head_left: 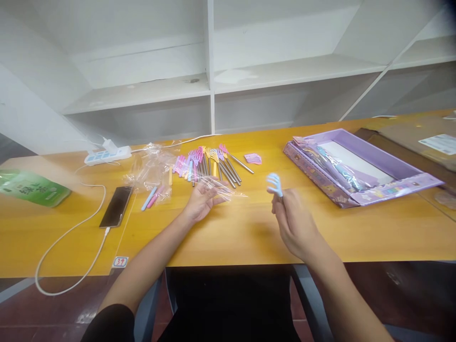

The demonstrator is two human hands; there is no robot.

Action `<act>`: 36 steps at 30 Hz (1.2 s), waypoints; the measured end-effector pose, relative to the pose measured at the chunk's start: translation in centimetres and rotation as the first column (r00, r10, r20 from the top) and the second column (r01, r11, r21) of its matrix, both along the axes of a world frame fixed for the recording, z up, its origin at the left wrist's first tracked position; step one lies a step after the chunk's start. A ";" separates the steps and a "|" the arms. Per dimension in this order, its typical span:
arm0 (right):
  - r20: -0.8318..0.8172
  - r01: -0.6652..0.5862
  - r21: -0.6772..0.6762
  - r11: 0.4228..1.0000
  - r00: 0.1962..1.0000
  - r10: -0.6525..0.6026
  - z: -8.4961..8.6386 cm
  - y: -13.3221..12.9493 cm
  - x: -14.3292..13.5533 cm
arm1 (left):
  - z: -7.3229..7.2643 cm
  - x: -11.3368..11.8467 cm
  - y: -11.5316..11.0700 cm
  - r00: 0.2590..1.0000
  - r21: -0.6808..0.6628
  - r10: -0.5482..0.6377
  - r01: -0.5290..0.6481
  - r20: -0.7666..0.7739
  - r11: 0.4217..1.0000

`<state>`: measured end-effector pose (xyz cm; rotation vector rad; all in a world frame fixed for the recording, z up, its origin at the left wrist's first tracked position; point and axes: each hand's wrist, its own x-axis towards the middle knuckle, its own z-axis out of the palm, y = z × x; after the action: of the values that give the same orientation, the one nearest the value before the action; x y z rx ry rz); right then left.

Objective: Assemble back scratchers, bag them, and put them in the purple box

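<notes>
My left hand (204,200), palm up near the middle of the table, holds a clear plastic sleeve (224,189) between thumb and fingers. To the right, my right hand (294,221) is closed round a light-blue hand-shaped scratcher head (274,183), its claws pointing up; the rest of it is hidden in the fist. Behind my left hand lies a pile of metal rods (228,172) with pink, purple and yellow claw heads. Coloured handles (182,166) lie beside the pile. A small pink packet (252,158) rests right of the rods.
Crumpled clear bags (151,166) lie left of the pile, with blue and pink handles (148,198) in front. Farther left are a phone (116,207) on a white cable, a power strip (107,155) and a green bottle (33,188). A purple box (388,192) with wrapped items stands right.
</notes>
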<state>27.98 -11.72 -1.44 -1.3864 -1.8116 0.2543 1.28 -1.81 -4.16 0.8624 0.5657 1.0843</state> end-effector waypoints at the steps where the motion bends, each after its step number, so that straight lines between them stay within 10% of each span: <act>1: 0.010 -0.047 -0.050 0.998 0.999 0.047 0.4 0.1 0.4 | 0.0 0.0 -0.1 1.000 0.016 -0.009 0.009 -0.006 1.000; 5: 0.092 -0.195 -0.162 0.967 0.973 0.212 1.2 0.4 1.8 | 0.2 0.1 -0.2 0.999 0.068 -0.028 0.030 -0.038 0.997; 36: 0.112 -0.291 -0.229 0.929 0.940 0.322 1.2 0.6 0.8 | 0.0 1.6 -1.6 0.998 0.037 -0.028 0.030 -0.050 0.999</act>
<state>28.77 -11.14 -0.20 -1.2834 -2.1793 0.5325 2.84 -3.38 -4.19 0.9302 0.5733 1.0523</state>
